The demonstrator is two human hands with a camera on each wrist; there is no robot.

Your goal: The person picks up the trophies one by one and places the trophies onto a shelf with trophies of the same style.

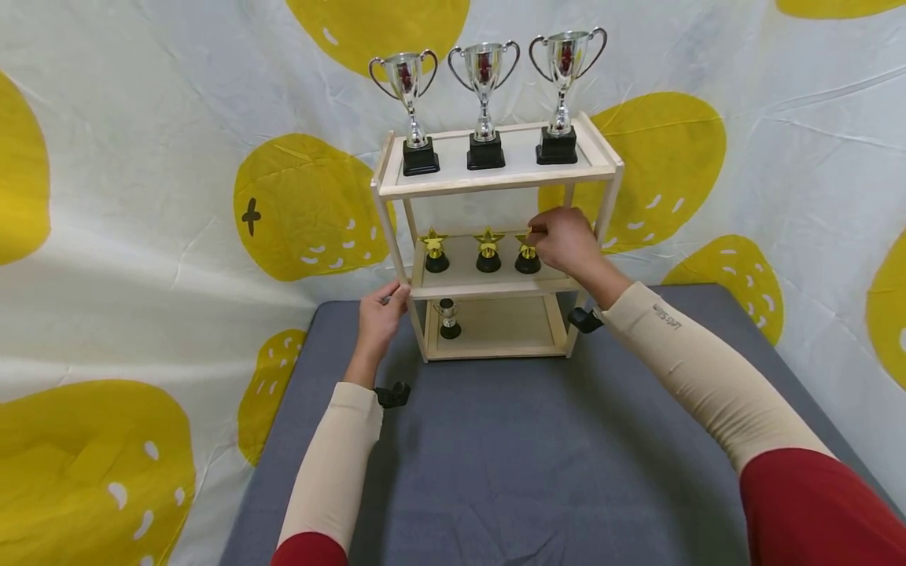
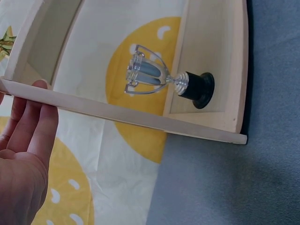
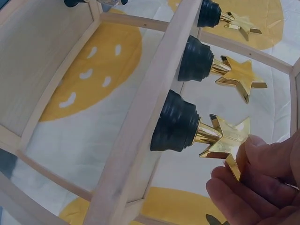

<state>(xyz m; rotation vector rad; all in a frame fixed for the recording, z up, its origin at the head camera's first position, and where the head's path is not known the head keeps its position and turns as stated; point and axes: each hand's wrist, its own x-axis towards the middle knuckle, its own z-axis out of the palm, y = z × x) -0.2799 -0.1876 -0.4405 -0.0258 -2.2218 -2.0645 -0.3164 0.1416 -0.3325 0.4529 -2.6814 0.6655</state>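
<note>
A wooden three-tier shelf (image 1: 495, 189) stands against the patterned cloth. My right hand (image 1: 566, 240) is at the right end of its middle tier, thumb and fingers pinching the tip of a gold star trophy (image 3: 227, 138) whose dark base meets the tier. Two more star trophies, one in the middle (image 1: 488, 248) and one on the left (image 1: 436, 250), stand beside it in a row. My left hand (image 1: 380, 318) grips the shelf's front left post (image 2: 112, 110), fingers partly behind it. A small silver cup trophy (image 2: 150, 72) stands upright on the bottom tier, at the left.
Three large silver cup trophies stand along the top tier: left (image 1: 418, 118), middle (image 1: 484, 110) and right (image 1: 562, 102). The shelf rests at the back of a table covered in grey cloth (image 1: 495, 448). White fabric with yellow shapes (image 1: 304, 204) hangs behind and at the sides.
</note>
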